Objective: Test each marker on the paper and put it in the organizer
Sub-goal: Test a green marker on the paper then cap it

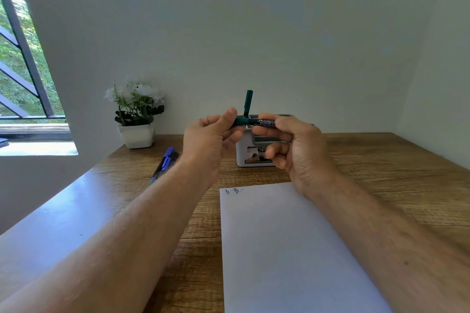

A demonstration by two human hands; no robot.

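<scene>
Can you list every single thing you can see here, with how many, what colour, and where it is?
Green marker: one, held level in the air between both hands.
Second green marker: one, standing upright in the organizer.
Organizer: one, white and grey, on the table behind the hands.
Paper: one white sheet, near side of the table, small green marks at its top left corner.
Blue markers: a small pile, count unclear, left on the table.
Flower pot: one, white, white flowers, far left by the wall.
Table: one, brown wood.
Window: one, dark bars, far left.
Left hand: grip on the marker's left end.
Right hand: grip on its barrel.

The hands hide most of the organizer point(244, 157) and the markers point(165, 160)
</scene>
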